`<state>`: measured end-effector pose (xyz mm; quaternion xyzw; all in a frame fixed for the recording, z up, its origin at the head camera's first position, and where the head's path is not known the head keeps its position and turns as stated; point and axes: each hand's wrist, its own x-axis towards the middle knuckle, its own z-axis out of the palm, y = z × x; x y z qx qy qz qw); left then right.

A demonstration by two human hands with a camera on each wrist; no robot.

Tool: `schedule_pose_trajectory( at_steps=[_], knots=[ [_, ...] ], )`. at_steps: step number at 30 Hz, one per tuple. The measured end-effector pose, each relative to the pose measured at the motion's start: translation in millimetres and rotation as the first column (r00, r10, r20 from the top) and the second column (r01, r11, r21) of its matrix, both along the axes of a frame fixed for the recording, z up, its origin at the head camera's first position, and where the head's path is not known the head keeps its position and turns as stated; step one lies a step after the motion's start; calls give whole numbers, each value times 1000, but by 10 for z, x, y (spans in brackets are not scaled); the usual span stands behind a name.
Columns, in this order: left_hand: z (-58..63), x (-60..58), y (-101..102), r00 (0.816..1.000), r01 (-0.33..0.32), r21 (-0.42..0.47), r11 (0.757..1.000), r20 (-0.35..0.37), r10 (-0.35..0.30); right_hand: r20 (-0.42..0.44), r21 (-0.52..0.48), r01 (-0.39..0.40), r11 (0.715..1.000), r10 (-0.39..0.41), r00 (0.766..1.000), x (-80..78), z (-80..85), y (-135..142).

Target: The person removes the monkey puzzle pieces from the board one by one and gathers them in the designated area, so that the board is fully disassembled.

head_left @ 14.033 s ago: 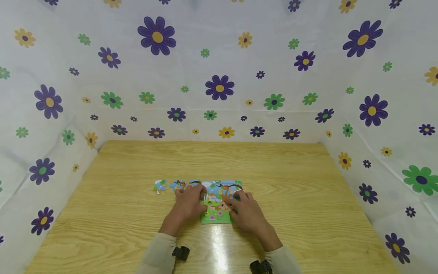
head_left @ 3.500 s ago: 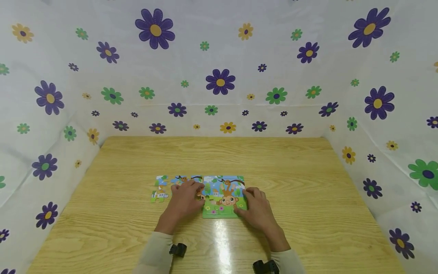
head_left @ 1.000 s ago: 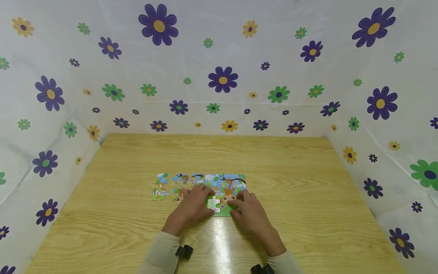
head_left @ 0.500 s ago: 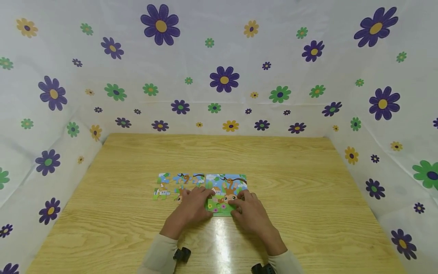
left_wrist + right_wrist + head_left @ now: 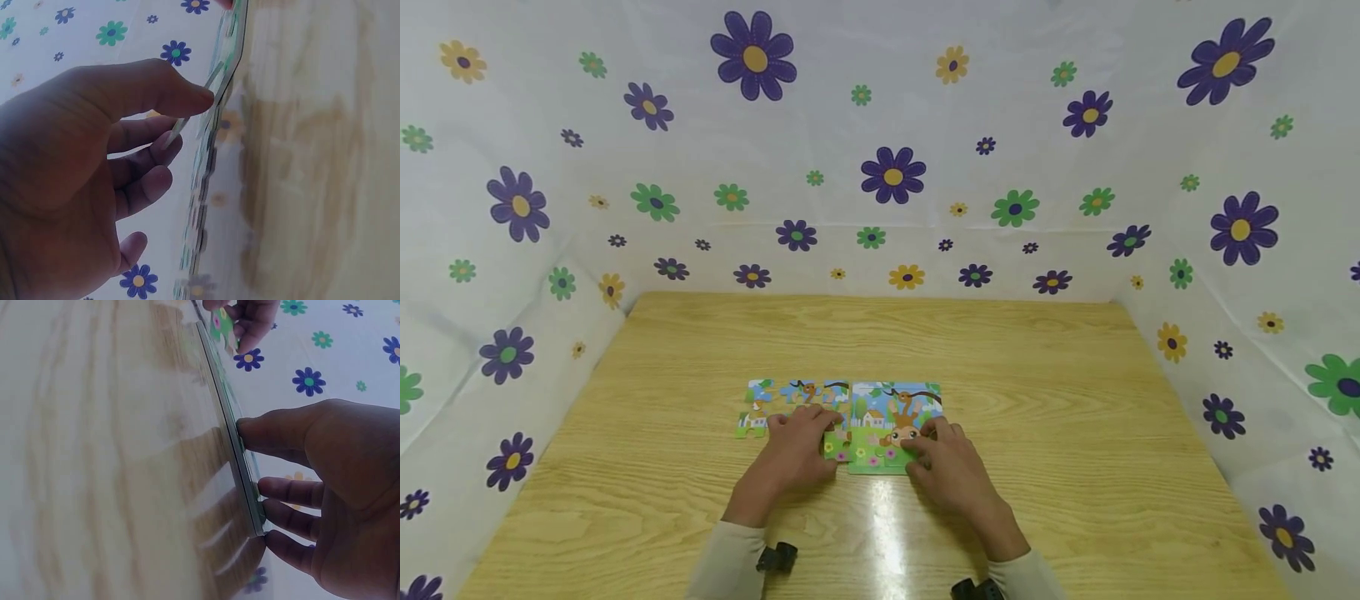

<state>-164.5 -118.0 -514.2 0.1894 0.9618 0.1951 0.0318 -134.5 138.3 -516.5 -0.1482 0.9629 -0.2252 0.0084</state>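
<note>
Head: left hand (image 5: 793, 450) pinches green flowered jigsaw piece (image 5: 837, 447) at left edge of rectangular monkey-picture board (image 5: 867, 470); likely laying it, next calls for alignment with colourful loose pieces (image 5: 752, 422). Left wrist: piece held tilted. Right wrist: relaxed right hand (image 5: 353, 487) touches board's edge.
</note>
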Motion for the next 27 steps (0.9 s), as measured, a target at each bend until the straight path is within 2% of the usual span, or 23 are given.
schedule_pose_trajectory(
  at_steps=[7,15,27],
  knots=[
    [9,28,-208,999,-35,-11,999,5,35,7,1,5,1000,-5,1000,-2,-16,14],
    [21,60,-476,996,-85,-69,994,31,87,-17,14,-15,1000,15,1000,-10,-19,13],
    [52,158,-851,991,-135,-83,987,-6,135,-4,7,-6,1000,6,1000,-24,-20,10]
  ],
)
